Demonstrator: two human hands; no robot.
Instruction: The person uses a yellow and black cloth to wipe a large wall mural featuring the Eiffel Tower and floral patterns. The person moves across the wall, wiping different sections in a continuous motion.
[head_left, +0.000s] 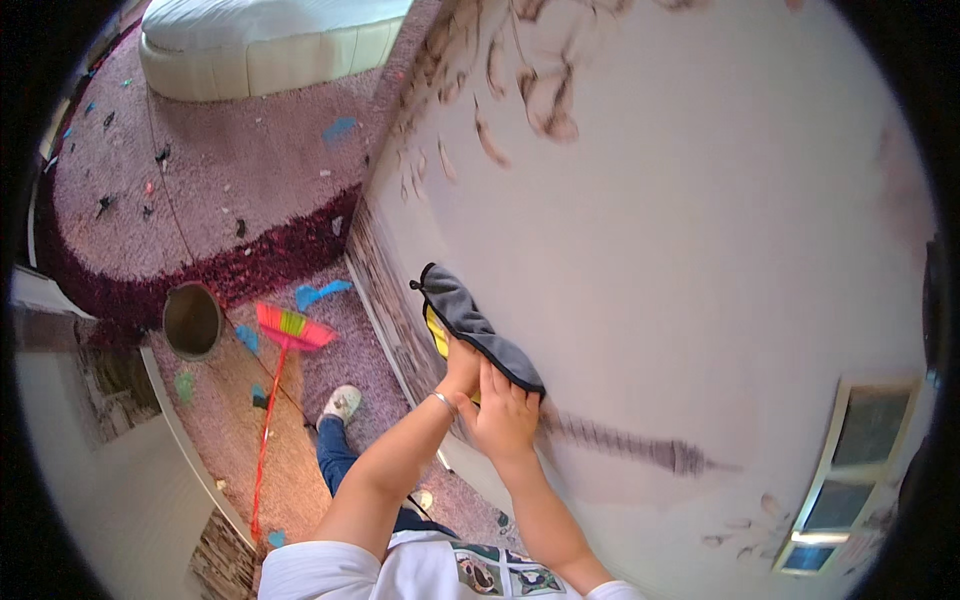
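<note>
A grey and yellow microfibre cloth with black edging and a small hanging loop is bunched up in front of a pale printed wall. My left hand, with a silver bracelet at its wrist, grips the cloth from the yellow side; the grey fold hides its fingers. Just to the right, my right hand has its fingers along the lower end of the cloth, at the black edge. Whether the cloth presses on the wall beneath the fold is hard to see.
A pink broom with a red handle lies on the carpet near a bucket. Blue scraps and dark bits litter the floor. A rounded white bed stands beyond. Switch panels sit on the wall.
</note>
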